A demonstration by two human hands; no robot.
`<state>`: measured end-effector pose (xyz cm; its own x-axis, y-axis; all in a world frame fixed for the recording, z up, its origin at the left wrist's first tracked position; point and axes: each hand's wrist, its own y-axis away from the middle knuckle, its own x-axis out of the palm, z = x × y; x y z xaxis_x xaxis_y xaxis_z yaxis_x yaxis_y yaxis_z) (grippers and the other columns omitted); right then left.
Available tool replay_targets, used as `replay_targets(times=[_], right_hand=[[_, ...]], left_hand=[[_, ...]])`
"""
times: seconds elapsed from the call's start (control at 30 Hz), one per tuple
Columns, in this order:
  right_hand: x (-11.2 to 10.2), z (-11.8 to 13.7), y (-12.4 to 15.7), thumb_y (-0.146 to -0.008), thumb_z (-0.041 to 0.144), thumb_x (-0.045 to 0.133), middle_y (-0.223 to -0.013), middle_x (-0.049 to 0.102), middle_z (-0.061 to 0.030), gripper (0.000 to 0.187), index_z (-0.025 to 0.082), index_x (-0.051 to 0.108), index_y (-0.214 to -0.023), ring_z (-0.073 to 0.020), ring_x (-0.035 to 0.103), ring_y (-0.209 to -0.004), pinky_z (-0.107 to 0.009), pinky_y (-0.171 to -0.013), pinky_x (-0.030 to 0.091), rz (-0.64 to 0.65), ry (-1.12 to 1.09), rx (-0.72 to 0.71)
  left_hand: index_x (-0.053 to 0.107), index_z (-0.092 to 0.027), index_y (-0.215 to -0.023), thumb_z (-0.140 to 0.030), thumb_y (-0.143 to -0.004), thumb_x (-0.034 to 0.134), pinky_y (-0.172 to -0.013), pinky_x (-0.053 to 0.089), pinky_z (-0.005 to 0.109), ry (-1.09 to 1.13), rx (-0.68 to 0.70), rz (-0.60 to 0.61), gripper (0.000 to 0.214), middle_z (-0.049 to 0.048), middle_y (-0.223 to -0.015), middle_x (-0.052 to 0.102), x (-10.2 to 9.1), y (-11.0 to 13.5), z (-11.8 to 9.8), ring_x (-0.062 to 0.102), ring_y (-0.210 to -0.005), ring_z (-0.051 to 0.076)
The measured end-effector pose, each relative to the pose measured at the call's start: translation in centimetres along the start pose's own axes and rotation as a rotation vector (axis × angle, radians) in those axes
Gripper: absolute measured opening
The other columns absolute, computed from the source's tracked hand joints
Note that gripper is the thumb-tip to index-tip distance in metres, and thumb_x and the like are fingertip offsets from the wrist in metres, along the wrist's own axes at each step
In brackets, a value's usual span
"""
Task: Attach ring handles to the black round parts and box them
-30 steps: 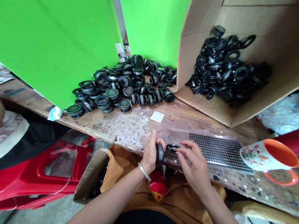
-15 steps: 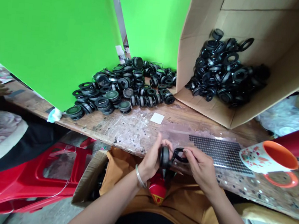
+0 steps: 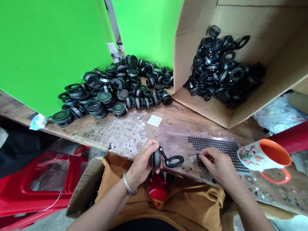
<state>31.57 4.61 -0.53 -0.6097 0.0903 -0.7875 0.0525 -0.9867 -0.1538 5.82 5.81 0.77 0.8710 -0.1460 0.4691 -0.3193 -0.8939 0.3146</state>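
Note:
My left hand (image 3: pixel 142 162) grips a black round part (image 3: pixel 156 159) with a hinged ring (image 3: pixel 174 161) swung out to its right, held at the near edge of the wooden bench (image 3: pixel 131 129). My right hand (image 3: pixel 216 163) rests on a sheet of small black dots (image 3: pixel 226 147), its fingertips pinched together at the sheet's left edge; what they hold, if anything, is too small to see. A silver bangle sits on my left wrist.
A heap of the same black parts (image 3: pixel 113 90) lies at the back left against green panels. A tipped cardboard box (image 3: pixel 198 101) holds more of them. An orange-lined mug (image 3: pixel 266 157) stands at the right. A white square (image 3: pixel 154 120) lies mid-bench. A red plastic stool (image 3: pixel 38 177) is at the lower left.
My right hand has let go of the part's ring and moved right onto the dot sheet. The left hand keeps the part, its ring now swung out flat.

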Motion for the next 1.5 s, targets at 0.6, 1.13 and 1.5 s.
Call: replay_targets(times=[0.6, 1.13, 1.5], right_hand=[[2.4, -1.9, -0.5, -0.072, 0.012, 0.049, -0.067, 0.053, -0.0015, 0.013, 0.019, 0.054, -0.062, -0.014, 0.048, -0.061, -0.026, -0.06, 0.033, 0.114, 0.305, -0.07], [3.1, 9.3, 0.3, -0.079, 0.013, 0.053, -0.073, 0.054, 0.0016, 0.013, 0.02, 0.052, -0.068, -0.0128, 0.052, -0.067, -0.024, -0.062, 0.039, 0.142, -0.288, -0.073], [2.6, 9.5, 1.2, -0.087, 0.01, 0.051, -0.082, 0.055, -0.0026, 0.015, 0.018, 0.062, -0.08, -0.0159, 0.053, -0.078, -0.028, -0.069, 0.041, 0.161, -0.093, -0.288]], left_hand=[[0.059, -0.017, -0.092, -0.062, -0.09, 0.042, -0.031, 0.035, 0.013, 0.265, -0.345, -0.091, 0.047, 0.0003, -0.058, 0.059, 0.3, 0.5, 1.0, 0.054, -0.04, 0.009], [0.062, -0.015, -0.095, -0.075, -0.079, 0.047, -0.029, 0.028, 0.014, -0.034, -0.298, 0.021, 0.064, -0.0023, -0.05, 0.053, 0.7, 1.7, 2.3, 0.05, -0.035, 0.01], [0.063, -0.014, -0.087, -0.073, -0.079, 0.049, -0.028, 0.025, 0.014, 0.049, -0.377, -0.042, 0.062, -0.002, -0.051, 0.054, 0.9, 1.7, 2.5, 0.049, -0.034, 0.008]])
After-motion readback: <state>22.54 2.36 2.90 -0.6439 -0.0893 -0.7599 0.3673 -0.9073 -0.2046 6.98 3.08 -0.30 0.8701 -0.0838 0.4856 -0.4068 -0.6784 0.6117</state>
